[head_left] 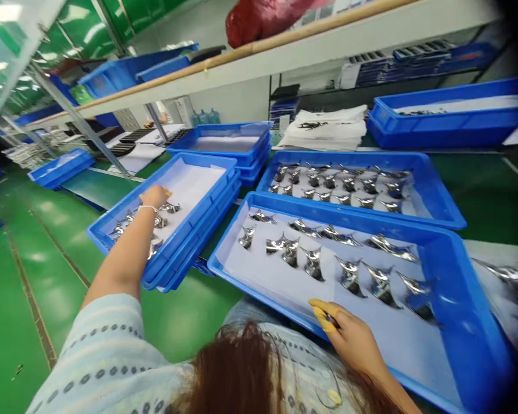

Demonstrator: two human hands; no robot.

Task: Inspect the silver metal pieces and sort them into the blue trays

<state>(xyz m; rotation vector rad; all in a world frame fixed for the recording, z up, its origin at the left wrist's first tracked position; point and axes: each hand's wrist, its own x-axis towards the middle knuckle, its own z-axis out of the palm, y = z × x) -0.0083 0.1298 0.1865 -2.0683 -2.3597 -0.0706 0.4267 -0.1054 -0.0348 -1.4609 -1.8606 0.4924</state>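
My left hand (155, 196) reaches over a stack of blue plastic trays (185, 163), at the edge of a white sheet, beside several shiny curved metal parts (170, 207). A bracelet circles that wrist, and a yellow finger cot shows past the fingers. My right hand (354, 336) rests at the near rim of a larger blue tray (285, 202), with yellow finger cots on its fingertips. It pinches a small dark object (330, 321). Several mirror-polished, winged metal parts (350, 277) lie in rows on that tray's white sheet, a little beyond these fingers.
Another blue tray (362, 158) holds rows of similar parts. Behind stand stacked blue trays (218, 138), folded white sheets (328, 129) and a long white shelf (242, 63) carrying a red bag (259, 17). The green floor (30, 287) lies to the left.
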